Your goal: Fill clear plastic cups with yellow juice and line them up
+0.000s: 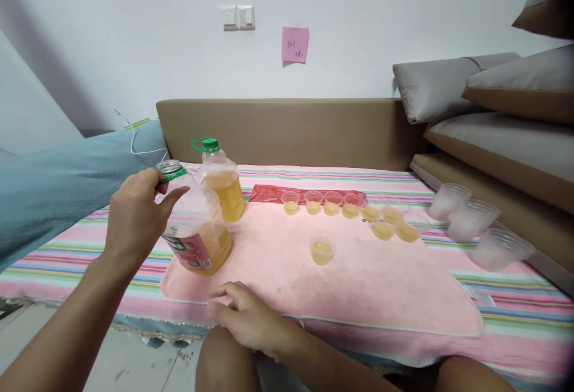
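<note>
My left hand is closed on the green ring handle at the neck of a large clear oil jug. The jug is uncapped, tilts slightly, and holds yellow liquid in its lower part. Low in front of me, over my knee, my right hand has its fingers loosely bent and apart, with nothing visible in them. A single clear plastic cup with yellow liquid stands on the pink mat, right of the jug. Behind the held jug is a second jug with a green cap, partly filled.
Several cups of yellow liquid stand in a row at the mat's back, beside a red plastic bag. Stacked clear cups lie on the right. Grey and brown cushions pile up there. A blue cushion lies left.
</note>
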### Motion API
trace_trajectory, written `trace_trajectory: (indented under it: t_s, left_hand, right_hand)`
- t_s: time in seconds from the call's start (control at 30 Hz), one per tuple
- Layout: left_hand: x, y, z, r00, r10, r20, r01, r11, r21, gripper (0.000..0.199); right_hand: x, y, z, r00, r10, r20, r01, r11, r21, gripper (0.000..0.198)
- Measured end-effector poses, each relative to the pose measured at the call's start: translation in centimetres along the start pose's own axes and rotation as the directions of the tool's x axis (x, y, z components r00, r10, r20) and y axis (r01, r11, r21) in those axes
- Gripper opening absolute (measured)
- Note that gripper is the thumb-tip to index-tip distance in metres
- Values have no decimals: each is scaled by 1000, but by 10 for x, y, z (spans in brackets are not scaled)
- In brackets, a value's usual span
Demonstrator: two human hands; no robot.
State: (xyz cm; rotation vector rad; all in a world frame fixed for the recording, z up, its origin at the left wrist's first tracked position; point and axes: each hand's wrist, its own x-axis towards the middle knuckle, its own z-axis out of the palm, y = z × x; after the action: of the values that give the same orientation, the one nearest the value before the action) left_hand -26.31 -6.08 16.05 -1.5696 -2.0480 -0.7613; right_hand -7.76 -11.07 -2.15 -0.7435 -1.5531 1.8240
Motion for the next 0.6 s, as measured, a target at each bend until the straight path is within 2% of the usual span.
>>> trace_trajectory:
  t_s: [0.2, 0.3, 0.33, 0.4, 0.47, 0.53, 0.6]
  left_hand:
    - [3, -4, 4, 1000, -5, -11, 6, 997, 77, 41]
    - [0, -6, 6, 1000, 20, -12, -19, 998, 60, 39]
    - [-1, -7, 6, 999, 48, -13, -48, 998, 32, 38]
    - [-5, -8, 7, 995, 100, -20, -100, 995, -29, 33]
    - [-5, -11, 9, 995, 99, -35, -101, 993, -66, 33]
    - [-4, -12, 10, 993, 69, -100, -81, 989, -121, 42]
    - [-5, -9, 11, 970, 62, -236, -104, 979, -172, 52]
  right_hand:
    - [-68, -31, -31, 979, 81, 185, -25, 957, -289, 30]
    - [-86, -60, -58, 971, 49, 234, 38, 936, -351, 26]
    - [-89, -72, -70, 971, -19, 240, 111, 919, -378, 22]
    - [-93, -95, -100, 978, -76, 196, 155, 890, -429, 26]
    - [-95, -113, -135, 983, -179, 33, 163, 789, -593, 29]
    - [-97, -124, -170, 937, -324, -131, 131, 673, -728, 31]
    - [-100, -126, -199, 873, -426, -237, 78, 602, -795, 33]
